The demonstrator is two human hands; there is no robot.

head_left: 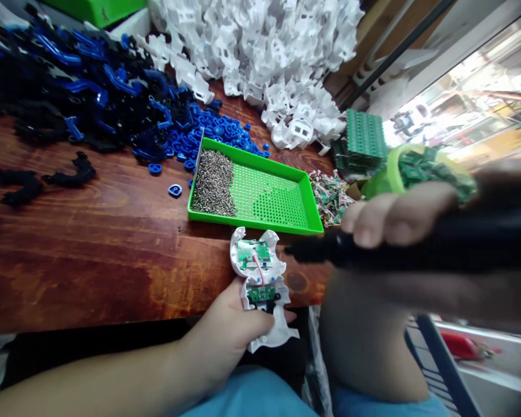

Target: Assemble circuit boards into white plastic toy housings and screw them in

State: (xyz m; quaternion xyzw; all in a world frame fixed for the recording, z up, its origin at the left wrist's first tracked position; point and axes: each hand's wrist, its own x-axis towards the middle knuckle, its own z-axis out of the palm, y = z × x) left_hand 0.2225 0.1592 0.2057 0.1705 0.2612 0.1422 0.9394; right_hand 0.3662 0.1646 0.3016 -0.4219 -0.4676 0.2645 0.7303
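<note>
My left hand (234, 324) is closed round the lower part of an opened white plastic housing (278, 333) at the table's front edge. Inside its two halves sit green circuit boards (263, 293), joined by thin red and white wires. On the right, my right hand (399, 217) grips a black electric screwdriver (451, 240), blurred by motion. The tool's tip points left, just beside the upper half of the housing, apart from it. Behind the housing lies a green tray (254, 222) with many small metal screws (212, 185) heaped on its left side.
White plastic shells (260, 40) are piled at the back, black and blue parts (99, 92) at the back left. Small blue pieces (221, 128) lie behind the tray. Stacked green boards (365, 136), wired parts (330, 197) and a green basket (393, 168) stand right.
</note>
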